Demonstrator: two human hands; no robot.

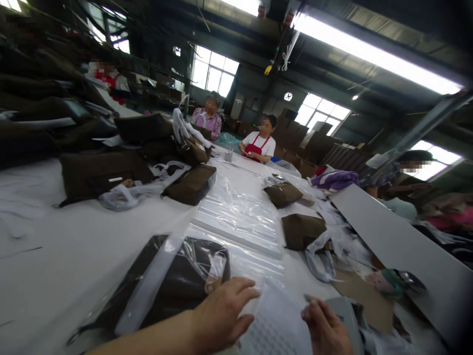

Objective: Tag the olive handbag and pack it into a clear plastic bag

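My left hand lies flat, fingers spread, on the edge of a dark brown bag wrapped in a clear plastic sleeve at the near side of the white table. My right hand hovers just right of it, fingers curled, touching a white patterned sheet. A stack of clear plastic bags lies in front of both hands.
More brown bags lie about the table, and piles at the far left. A long white board leans on the right. Scissors lie near it. Other people sit at the far end and at the right side.
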